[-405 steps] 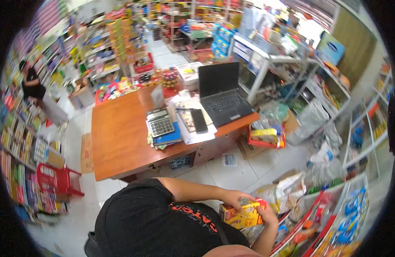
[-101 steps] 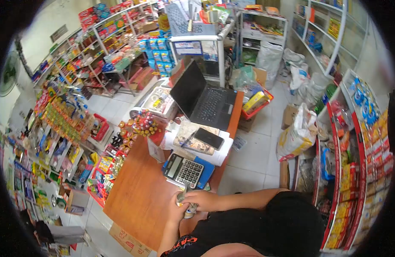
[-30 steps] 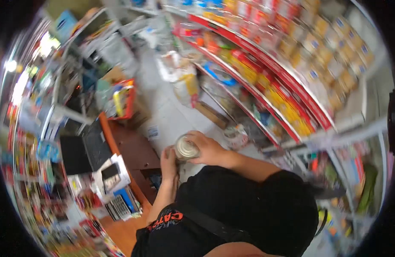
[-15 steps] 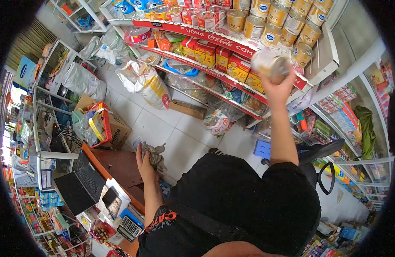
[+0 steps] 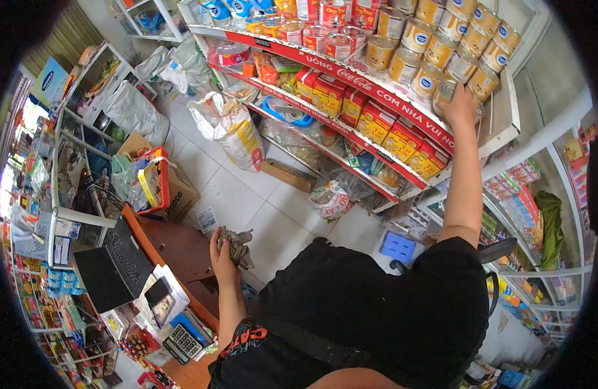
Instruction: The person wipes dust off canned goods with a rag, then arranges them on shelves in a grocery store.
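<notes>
My right hand (image 5: 462, 107) reaches up to the top shelf (image 5: 412, 94), its fingers wrapped round a tan can (image 5: 443, 94) at the shelf's front right. Stacked gold-and-white cans (image 5: 439, 48) stand right behind and beside it. Lower down, my left hand (image 5: 224, 260) is closed on a crumpled grey cloth (image 5: 239, 246), held over the floor beside the desk. Part of the tan can is hidden by my right fingers.
Yellow-and-red boxes (image 5: 380, 123) fill the shelf below the cans. A white sack (image 5: 231, 133) and a cardboard box (image 5: 181, 188) stand on the floor. On the desk to my left are a laptop (image 5: 114, 269), a phone (image 5: 160, 299) and a calculator (image 5: 184, 342).
My right hand has moved the can from in front of the shelf up onto its front right, beside the other cans. My left hand still holds the cloth, slightly lower.
</notes>
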The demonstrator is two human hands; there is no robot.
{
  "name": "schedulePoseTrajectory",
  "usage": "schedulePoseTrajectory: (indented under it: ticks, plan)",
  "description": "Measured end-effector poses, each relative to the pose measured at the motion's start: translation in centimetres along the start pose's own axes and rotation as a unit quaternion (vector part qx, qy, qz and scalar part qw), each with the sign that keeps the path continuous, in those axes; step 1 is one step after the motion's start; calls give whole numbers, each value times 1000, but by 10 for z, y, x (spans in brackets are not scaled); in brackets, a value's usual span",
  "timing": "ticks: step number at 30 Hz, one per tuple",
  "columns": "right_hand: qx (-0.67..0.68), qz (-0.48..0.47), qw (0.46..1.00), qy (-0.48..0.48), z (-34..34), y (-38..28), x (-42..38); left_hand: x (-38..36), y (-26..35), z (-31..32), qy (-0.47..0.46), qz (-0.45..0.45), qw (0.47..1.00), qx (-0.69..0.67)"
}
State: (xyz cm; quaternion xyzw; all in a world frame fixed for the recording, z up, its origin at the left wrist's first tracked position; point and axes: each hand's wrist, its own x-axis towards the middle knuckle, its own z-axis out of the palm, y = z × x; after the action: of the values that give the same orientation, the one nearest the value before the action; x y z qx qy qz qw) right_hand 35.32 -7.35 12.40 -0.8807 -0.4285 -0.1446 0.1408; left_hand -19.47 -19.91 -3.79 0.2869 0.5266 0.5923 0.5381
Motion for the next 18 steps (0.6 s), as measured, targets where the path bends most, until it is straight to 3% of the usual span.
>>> schedulePoseTrajectory:
  ticks: [7, 11, 13, 14, 15, 17, 18]
  plan:
    - [-100, 9, 994, -52, -8, 0, 15, -7, -2, -15, 25, 21, 999, -14]
    - [-168, -16, 985, -43, -2, 4, 25, -18, 10, -4, 71, 21, 996, 48]
    - [-169, -43, 984, -20, 23, 19, 49, -30, 28, 7, 92, 8, 994, 64]
    - [-222, -76, 968, 87, 56, 37, 63, -29, 21, 0, 80, 19, 993, 83]
    - [-203, -62, 977, -1, 10, -15, 43, -24, 7, -12, 78, 36, 991, 100]
    - [-122, -177, 975, 60, 44, -13, 73, -25, 3, -21, 88, 33, 991, 91]
    - [-63, -296, 939, 164, 53, -25, 78, -26, 5, -18, 89, 15, 994, 65]
